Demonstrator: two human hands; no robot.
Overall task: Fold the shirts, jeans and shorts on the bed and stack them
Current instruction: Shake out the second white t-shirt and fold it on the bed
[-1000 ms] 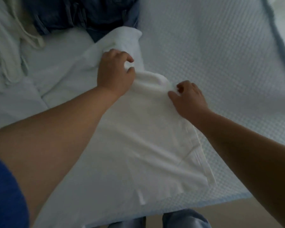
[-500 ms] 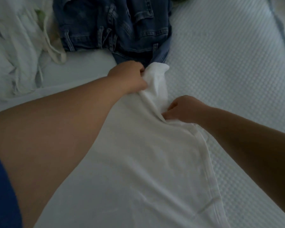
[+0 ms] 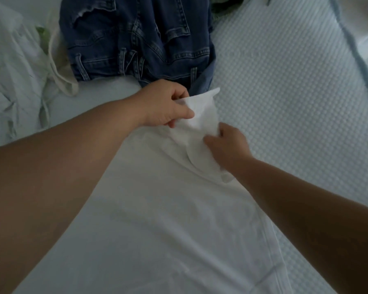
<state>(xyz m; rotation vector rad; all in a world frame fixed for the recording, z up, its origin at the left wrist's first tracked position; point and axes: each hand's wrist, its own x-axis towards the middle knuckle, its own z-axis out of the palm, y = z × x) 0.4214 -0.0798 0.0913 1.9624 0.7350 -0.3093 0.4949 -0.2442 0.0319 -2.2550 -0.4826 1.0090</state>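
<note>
Far left, on the bed (image 3: 285,85): a rumpled heap of white clothes (image 3: 11,66), unfolded, with a cream strap or drawstring (image 3: 57,71) looping off its right side. A scrap of green fabric (image 3: 42,33) shows between the heap and the denim.

Top centre: jeans (image 3: 136,39), dark blue, crumpled, waistband and belt loops toward the camera, pockets visible. Lower edge lies just beyond the left hand.

Left hand (image 3: 164,107): forearm enters from lower left, reaching up and right. Grip closed on the white shirt (image 3: 157,219), thumb and curled fingers pinching the lifted piece of it at its left edge.

The shirt lies flat on the bed in the foreground and centre. Long axis runs from the bottom of the view up toward the jeans, tilted slightly right; the hemmed edge shows along its lower right side. The far end narrows to a raised flap of cloth whose tip points up and right, just short of the jeans.

Right hand (image 3: 227,145): forearm enters from lower right. Grip closed on the same flap, lower down and on its right edge, fingers curled round the fabric. Hands near each other, not touching.

Right: bare textured bed cover, with a blue piped seam (image 3: 357,52) running diagonally near the far right edge.
</note>
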